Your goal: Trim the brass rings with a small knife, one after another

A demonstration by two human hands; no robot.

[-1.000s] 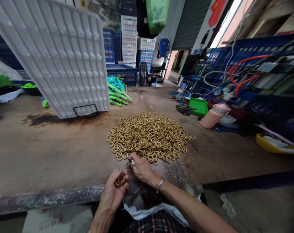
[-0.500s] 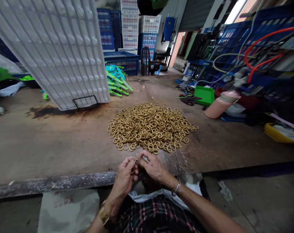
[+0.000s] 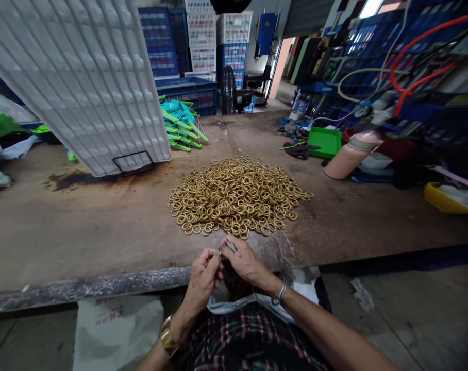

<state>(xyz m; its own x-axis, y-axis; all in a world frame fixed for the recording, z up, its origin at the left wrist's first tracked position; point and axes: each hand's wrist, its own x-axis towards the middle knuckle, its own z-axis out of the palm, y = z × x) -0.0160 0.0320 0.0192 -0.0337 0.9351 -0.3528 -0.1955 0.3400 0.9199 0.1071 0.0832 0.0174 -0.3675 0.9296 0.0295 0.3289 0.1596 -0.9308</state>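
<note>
Close to the table's front edge, my left hand (image 3: 203, 274) is closed, its thumb and fingers pinching a gold-coloured ring that is mostly hidden now. Right beside it, my right hand (image 3: 245, 262) is closed too, with a small silver metal tool (image 3: 231, 247) showing between thumb and fingers; its exact kind is not clear. The fingertips of both hands meet at the ring. Just beyond them lies a wide heap of gold-coloured rings (image 3: 237, 196), with loose ones along its near edge.
A tall ribbed translucent plastic panel (image 3: 83, 87) stands in a black wire stand (image 3: 133, 162) at left. Behind the heap are bright green and turquoise items (image 3: 182, 126). A pink bottle (image 3: 350, 157), green tray (image 3: 324, 142) and yellow tray (image 3: 446, 200) sit at right. Stacked crates (image 3: 201, 36) rise behind.
The view has shifted slightly. My hands stay together, fingertips closer now, and the ring seen earlier in my left hand is more covered. The silver tool remains in my right hand.
</note>
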